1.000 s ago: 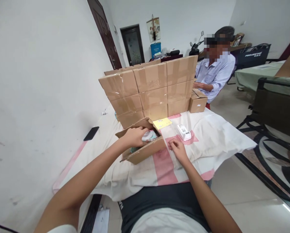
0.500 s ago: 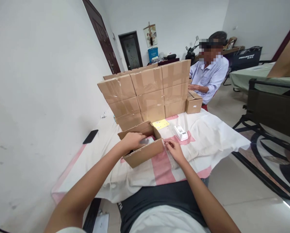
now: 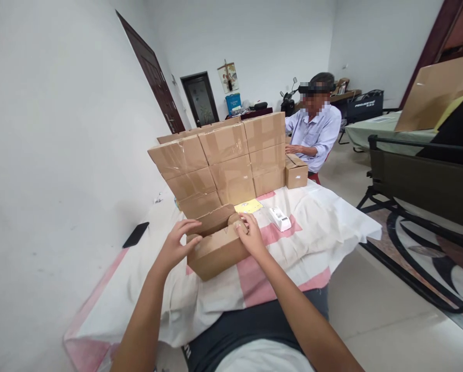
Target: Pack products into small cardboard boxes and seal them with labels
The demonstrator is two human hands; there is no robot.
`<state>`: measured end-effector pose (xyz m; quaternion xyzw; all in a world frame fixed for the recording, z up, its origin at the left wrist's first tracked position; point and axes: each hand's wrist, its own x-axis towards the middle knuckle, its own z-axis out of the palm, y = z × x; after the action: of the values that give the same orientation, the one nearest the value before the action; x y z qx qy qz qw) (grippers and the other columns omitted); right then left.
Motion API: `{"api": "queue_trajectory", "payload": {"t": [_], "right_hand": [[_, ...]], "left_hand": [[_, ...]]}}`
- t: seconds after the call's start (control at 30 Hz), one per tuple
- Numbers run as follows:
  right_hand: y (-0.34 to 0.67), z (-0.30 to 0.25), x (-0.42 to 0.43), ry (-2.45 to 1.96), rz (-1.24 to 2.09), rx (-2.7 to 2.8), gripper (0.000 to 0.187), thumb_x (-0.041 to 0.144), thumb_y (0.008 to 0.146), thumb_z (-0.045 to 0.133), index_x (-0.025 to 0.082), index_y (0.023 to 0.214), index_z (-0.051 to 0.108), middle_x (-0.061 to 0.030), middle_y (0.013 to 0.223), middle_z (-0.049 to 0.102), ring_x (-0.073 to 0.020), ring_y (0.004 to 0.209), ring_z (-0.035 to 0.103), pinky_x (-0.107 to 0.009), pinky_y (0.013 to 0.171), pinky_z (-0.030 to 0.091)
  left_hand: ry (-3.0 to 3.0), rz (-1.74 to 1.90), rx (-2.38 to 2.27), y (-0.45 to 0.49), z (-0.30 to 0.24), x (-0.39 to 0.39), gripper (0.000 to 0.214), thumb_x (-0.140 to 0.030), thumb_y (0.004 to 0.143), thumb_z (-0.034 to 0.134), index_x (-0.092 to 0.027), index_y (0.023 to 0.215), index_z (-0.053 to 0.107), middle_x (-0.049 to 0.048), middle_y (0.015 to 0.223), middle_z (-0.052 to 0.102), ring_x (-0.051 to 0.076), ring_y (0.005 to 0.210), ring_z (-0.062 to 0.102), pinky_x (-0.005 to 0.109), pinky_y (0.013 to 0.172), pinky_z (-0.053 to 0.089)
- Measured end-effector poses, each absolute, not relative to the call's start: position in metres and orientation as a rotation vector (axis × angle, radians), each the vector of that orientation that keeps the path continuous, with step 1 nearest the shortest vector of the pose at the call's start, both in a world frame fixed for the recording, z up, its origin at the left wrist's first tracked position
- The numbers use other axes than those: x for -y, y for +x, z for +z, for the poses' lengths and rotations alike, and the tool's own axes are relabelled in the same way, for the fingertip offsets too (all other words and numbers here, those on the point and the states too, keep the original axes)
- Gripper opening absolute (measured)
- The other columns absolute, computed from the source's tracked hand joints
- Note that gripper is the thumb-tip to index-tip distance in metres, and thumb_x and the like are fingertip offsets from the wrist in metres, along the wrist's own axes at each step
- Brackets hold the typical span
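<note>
In front of me a cardboard box (image 3: 219, 261) stands on the cloth-covered table. Its near flap is folded inward over the opening, and the far flap still stands up. My left hand (image 3: 179, 243) is at the box's left end, thumb and fingers spread apart around the corner. At the right end, my right hand (image 3: 250, 235) has its bent fingers on the flaps by the corner, gripping the cardboard there. What lies inside the box is hidden by the flap. Just right of the box are a yellow printed sheet (image 3: 249, 206) and a white handheld device (image 3: 280, 219).
Behind the box rises a wall of stacked taped cartons (image 3: 231, 170), with a small carton (image 3: 296, 173) at its right end. A black phone (image 3: 136, 235) lies at the table's left edge. Across the table sits a person (image 3: 314, 129). A folding cot (image 3: 421, 178) stands at right.
My left hand has come out of the box to its left end. My right hand has moved onto the right flaps. The near flap now covers part of the opening. The view has shifted.
</note>
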<state>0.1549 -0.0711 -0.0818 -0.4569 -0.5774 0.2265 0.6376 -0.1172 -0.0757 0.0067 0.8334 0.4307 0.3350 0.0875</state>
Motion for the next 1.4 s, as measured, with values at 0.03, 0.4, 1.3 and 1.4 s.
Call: {"api": "queue_trajectory", "payload": {"t": [0.03, 0.4, 1.3, 1.4], "right_hand": [[0.153, -0.083, 0.071, -1.057, 0.542, 1.284, 0.039, 0.03, 0.089, 0.058, 0.022, 0.126, 0.064, -0.0121, 0.131, 0.059, -0.0269, 0.113, 0.057, -0.045, 0.101, 0.05], [0.171, -0.094, 0.071, -1.098, 0.71, 1.101, 0.06, 0.06, 0.095, 0.045, 0.022, 0.14, 0.056, -0.0128, 0.137, 0.061, -0.0258, 0.116, 0.061, -0.04, 0.101, 0.05], [0.343, -0.062, 0.016, -1.922, 1.289, 0.779, 0.02, 0.025, 0.088, 0.079, 0.012, 0.084, 0.063, 0.0, 0.053, 0.06, -0.0131, 0.041, 0.057, -0.025, 0.042, 0.05], [0.34, -0.062, 0.02, -1.874, 1.275, 0.776, 0.021, 0.023, 0.088, 0.078, 0.011, 0.091, 0.061, -0.0059, 0.057, 0.065, -0.0231, 0.049, 0.069, -0.032, 0.045, 0.058]], "left_hand": [[2.593, 0.953, -1.439, -0.11, 0.009, 0.076, 0.044, -0.051, 0.094, 0.06, -0.027, 0.13, 0.067, 0.0123, 0.142, 0.063, 0.033, 0.132, 0.055, 0.052, 0.111, 0.042], [2.724, 0.709, -1.624, -0.086, -0.037, 0.097, 0.054, -0.052, 0.104, 0.036, -0.021, 0.136, 0.066, 0.0124, 0.142, 0.063, 0.032, 0.131, 0.058, 0.05, 0.111, 0.048], [2.739, 0.874, -1.613, -0.089, -0.05, 0.098, 0.055, -0.062, 0.098, 0.047, -0.024, 0.134, 0.064, 0.012, 0.141, 0.063, 0.034, 0.131, 0.057, 0.051, 0.106, 0.049], [2.732, 0.887, -1.617, -0.089, -0.05, 0.1, 0.058, -0.064, 0.097, 0.048, -0.024, 0.134, 0.064, 0.0124, 0.14, 0.063, 0.034, 0.131, 0.057, 0.052, 0.105, 0.049]]}}
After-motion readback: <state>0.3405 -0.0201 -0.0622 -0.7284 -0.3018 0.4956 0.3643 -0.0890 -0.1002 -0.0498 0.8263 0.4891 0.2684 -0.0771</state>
